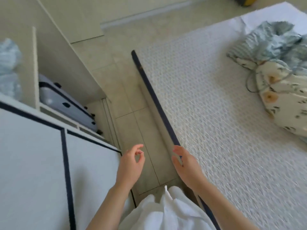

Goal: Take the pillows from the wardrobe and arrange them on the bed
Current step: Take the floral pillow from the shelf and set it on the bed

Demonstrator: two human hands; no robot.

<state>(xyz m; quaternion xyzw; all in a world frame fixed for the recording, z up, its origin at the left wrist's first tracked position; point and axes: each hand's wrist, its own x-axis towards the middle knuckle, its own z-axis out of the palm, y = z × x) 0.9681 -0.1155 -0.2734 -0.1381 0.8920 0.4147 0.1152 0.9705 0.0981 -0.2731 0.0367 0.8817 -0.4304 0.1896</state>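
The bed (207, 105) with a white textured cover fills the right side. On its far right lie a cream floral pillow (282, 103) and a blue-grey patterned pillow (275, 42) behind it. The wardrobe (33, 146) stands at the left with its sliding door partly open; a pale blue bundle (9, 68) sits inside at the far left, blurred. My left hand (131, 165) hovers over the floor beside the wardrobe door, fingers loosely curled, holding nothing. My right hand (186, 166) hangs by the bed's dark edge, fingers apart and empty.
A grey suitcase (66, 103) lies in the wardrobe's lower compartment. A narrow strip of tiled floor (126, 97) runs between wardrobe and bed. A dark blue trim (154, 100) marks the bed's side. A yellow object (247, 1) sits at the top right.
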